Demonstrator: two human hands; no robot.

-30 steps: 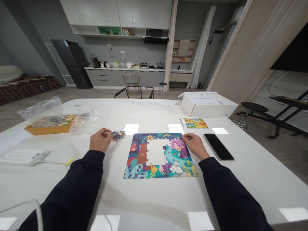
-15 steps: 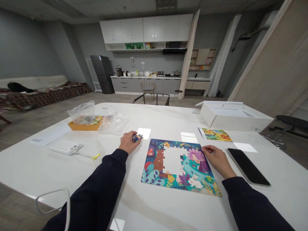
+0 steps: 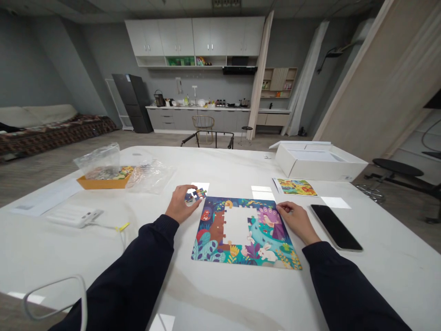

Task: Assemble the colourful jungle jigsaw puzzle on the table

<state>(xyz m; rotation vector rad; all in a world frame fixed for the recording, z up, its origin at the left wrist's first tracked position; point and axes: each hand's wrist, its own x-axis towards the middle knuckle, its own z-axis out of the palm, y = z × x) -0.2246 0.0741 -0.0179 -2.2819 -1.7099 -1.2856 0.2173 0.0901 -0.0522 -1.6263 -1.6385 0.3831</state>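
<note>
On the white table lies a colourful jigsaw puzzle (image 3: pixel 210 246) with rabbits and plants on it and a gap in its middle where the table shows through. Just off its upper left corner, my left hand (image 3: pixel 181 203) has thumb and fingers closed around a small cluster of puzzle pieces (image 3: pixel 200 193), partly hidden by the fingers. My right hand (image 3: pixel 296 219) is at the puzzle's upper right corner, its fingers curled together with the tips at the edge.
An orange tray (image 3: pixel 103 184) of pieces and clear plastic bags (image 3: pixel 153 177) lie at the left, near a white power bank (image 3: pixel 74 216) with a cable. To the right are a phone (image 3: pixel 336 227), a picture card (image 3: pixel 296 187) and a white box (image 3: pixel 320 168).
The whole view has shifted as my head turned slightly right. My left hand has opened its grip a little around the pieces, which now show more. My right hand stays at the puzzle's edge.
</note>
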